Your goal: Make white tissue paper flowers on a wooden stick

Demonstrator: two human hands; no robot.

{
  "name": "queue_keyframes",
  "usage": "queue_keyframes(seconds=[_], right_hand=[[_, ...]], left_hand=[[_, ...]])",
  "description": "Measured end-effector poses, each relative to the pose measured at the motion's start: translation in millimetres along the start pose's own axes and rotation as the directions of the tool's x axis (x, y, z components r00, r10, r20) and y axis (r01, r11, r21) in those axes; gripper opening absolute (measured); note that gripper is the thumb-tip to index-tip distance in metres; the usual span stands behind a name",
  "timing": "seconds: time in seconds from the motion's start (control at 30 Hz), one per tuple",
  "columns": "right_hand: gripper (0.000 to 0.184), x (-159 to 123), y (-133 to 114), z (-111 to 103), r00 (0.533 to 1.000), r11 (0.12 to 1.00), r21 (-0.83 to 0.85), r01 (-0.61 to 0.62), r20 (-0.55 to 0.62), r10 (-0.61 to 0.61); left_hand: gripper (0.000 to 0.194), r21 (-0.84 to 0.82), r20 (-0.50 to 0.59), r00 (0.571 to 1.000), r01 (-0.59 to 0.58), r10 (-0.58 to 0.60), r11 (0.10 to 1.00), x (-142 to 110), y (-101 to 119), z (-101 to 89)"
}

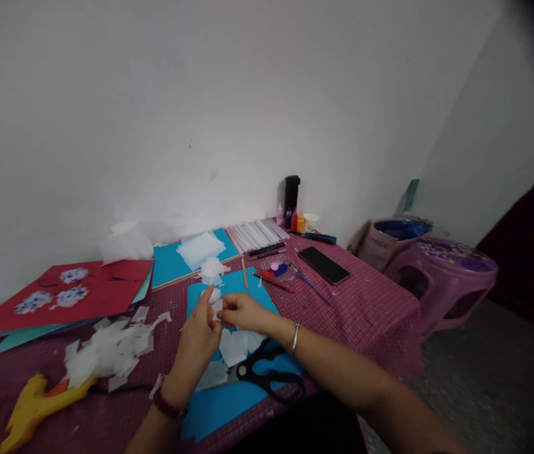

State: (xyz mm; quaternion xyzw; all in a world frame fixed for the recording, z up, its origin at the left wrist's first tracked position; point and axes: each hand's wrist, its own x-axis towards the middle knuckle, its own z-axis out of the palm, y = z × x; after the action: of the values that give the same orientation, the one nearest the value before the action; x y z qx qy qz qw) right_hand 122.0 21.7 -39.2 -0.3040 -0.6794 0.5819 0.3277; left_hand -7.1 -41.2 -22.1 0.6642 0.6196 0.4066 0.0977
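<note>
My left hand (200, 337) and my right hand (244, 311) meet over a blue sheet of paper (229, 403). Between their fingertips is a small piece of white tissue paper (216, 306), pinched from both sides. Just beyond my fingers rests a crumpled white tissue clump (213, 268). Below my right wrist lie black-handled scissors (267, 372), partly over cut white tissue squares (236, 347). A heap of torn tissue pieces (110, 350) spreads to the left of my left hand.
A yellow glue gun (34, 407) lies front left, near a red sheet (106, 296) with blue-dabbed paper flowers. A phone (323, 264), paint bottles (295, 219), a paintbrush (311, 287) and white strips (255, 234) occupy the right side. A pink stool (446, 284) stands beyond the table's edge.
</note>
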Motion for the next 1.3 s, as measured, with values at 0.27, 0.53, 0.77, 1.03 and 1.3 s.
queue_keyframes(seconds=[0.27,0.53,0.77,1.03,1.3], right_hand=[[0.013,-2.0,-7.2,-7.3,0.993,0.995,0.01,0.104,-0.056,-0.103],[0.011,-3.3,-7.5,-12.8,0.994,0.994,-0.026,0.105,0.004,-0.105],[0.006,-6.9,-15.9,-12.8,0.993,0.993,0.008,0.119,0.018,-0.119],[0.006,-9.4,-17.6,-14.1,0.986,0.987,-0.019,0.16,0.056,-0.159],[0.004,-9.3,-18.0,-16.2,0.978,0.984,0.084,0.154,0.13,-0.164]], left_hand=[[0.009,-0.22,-0.072,0.997,-0.047,0.032,0.974,-2.6,8.2,-8.0],[0.016,-0.566,0.281,0.942,0.315,-0.181,0.762,1.5,3.3,-8.0],[0.022,-0.626,0.444,0.876,0.454,-0.19,0.633,2.0,5.7,-11.0],[0.031,-0.578,0.435,0.88,0.434,-0.189,0.691,2.3,0.8,-11.4],[0.021,-0.571,0.391,0.891,0.431,-0.23,0.699,0.5,1.3,-10.6]])
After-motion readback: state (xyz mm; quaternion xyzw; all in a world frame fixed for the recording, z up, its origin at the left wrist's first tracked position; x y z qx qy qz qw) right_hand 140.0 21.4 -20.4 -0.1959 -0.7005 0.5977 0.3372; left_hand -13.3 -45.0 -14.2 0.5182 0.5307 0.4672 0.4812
